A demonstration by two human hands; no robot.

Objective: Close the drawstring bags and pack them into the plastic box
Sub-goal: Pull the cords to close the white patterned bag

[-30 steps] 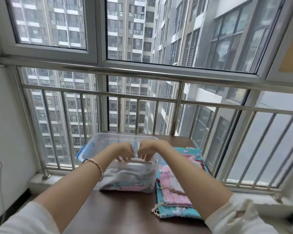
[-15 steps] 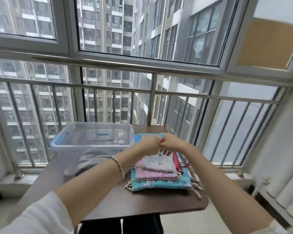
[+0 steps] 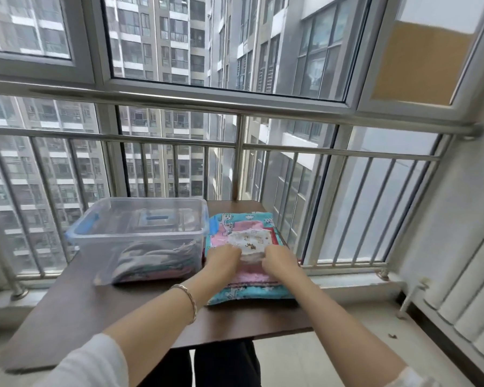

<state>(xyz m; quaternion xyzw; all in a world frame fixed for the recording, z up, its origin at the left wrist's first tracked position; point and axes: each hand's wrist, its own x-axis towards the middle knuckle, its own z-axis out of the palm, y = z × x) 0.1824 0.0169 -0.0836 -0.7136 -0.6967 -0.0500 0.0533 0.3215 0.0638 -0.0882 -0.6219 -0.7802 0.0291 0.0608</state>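
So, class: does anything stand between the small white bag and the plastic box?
Nothing visible does. The small white bag, held by the left hand and right hand, tops the pile beside the plastic box; only the box's wall separates them.

Dark brown table (image 3: 81, 317), steel railing (image 3: 235, 106) before tall windows (image 3: 95, 51); grey tower blocks (image 3: 162, 37) outside, white radiator (image 3: 472, 303) at right

We had the plastic box (image 3: 140, 238) on the left half of the table (image 3: 81, 317), with folded bags (image 3: 154, 261) lying inside it. Just beside it on the right sat the stack of drawstring bags (image 3: 249, 291). Our left hand (image 3: 224, 259) and right hand (image 3: 277, 262) held the near corners of the topmost bag (image 3: 250, 243). Behind the table ran the railing (image 3: 319, 152), and a radiator (image 3: 472, 289) stood to the right.
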